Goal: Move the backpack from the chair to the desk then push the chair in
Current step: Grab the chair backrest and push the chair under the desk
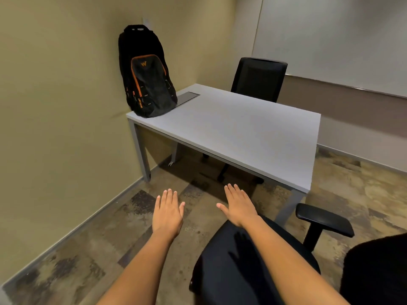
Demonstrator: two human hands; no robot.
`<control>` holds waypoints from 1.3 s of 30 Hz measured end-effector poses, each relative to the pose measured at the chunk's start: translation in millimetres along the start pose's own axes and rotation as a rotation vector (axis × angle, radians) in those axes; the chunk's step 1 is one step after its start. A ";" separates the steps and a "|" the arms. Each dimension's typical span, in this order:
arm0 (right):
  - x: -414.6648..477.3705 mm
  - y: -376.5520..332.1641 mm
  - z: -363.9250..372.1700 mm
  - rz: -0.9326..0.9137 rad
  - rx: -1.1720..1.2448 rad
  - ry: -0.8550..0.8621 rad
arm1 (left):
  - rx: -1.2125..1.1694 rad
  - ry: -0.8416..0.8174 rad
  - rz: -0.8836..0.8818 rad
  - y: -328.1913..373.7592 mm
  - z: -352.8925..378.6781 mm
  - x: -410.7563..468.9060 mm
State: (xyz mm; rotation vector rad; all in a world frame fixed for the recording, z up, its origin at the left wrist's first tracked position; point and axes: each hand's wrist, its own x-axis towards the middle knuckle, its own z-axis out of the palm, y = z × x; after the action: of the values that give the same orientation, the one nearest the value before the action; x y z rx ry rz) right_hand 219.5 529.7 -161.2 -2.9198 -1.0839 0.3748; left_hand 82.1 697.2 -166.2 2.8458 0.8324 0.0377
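Backpack (147,73): standing upright on the desk (242,133) far-left corner, hiding part of a dark panel (189,97). Chair (253,267): sitting near the desk, backrest cut off. Left hand (168,211), right hand (239,204): hovering flat, fingers spread, holding nothing.

The rectangular light-grey desk (242,128) carries a black backpack with orange trim (147,73), upright on its far-left corner

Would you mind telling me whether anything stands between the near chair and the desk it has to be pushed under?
Nothing visible does. The floor between the near chair and the desk shows only carpet. The backpack stands on the desk's far left corner, and the other chair sits at the opposite side.
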 end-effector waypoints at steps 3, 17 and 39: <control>-16.2 24.9 1.7 -0.017 -0.023 -0.004 | 0.006 0.012 -0.033 25.2 0.8 -26.9; -107.3 53.0 6.0 -0.231 -0.021 0.074 | 0.005 0.116 -0.296 94.8 -3.5 -180.5; -278.0 233.4 -79.5 -0.363 -0.061 0.150 | -0.025 0.234 -0.440 317.0 -28.6 -326.5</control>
State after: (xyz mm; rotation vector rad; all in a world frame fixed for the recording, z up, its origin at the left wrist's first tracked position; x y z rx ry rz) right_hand 183.5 179.3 -42.8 -2.6631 -1.5799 0.1142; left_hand -26.6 264.0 -74.3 2.6003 1.4743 0.3231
